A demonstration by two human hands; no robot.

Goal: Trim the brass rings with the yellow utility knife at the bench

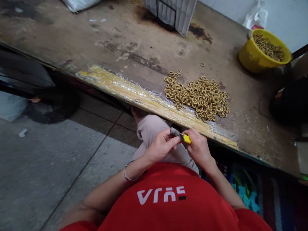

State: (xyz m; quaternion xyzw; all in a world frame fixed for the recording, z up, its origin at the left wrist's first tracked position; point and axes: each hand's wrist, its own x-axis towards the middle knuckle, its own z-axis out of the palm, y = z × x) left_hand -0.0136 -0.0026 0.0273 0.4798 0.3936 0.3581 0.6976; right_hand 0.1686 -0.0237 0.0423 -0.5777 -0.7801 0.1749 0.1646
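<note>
In front of my red shirt, my two hands meet over my lap, just off the table's near edge. My right hand (199, 147) is closed around a yellow utility knife (187, 139), its dark tip pointing left toward my other hand. My left hand (160, 145) has its thumb and fingers pinched together by that tip. Grey wrapping (175, 132) covers one of its fingertips. Whatever sits in this pinch is too small and hidden to name. Just beyond both hands, a pile of brass-coloured rings (207, 99) lies on the table.
The worn brown table (101, 54) has a taped yellow front edge (134, 94). A yellow bucket (250, 57) of rings stands at the right. One loose ring (202, 64) lies behind the pile. A grey ribbed object (173, 12) stands at the back; blue-green pieces (247, 192) sit below right.
</note>
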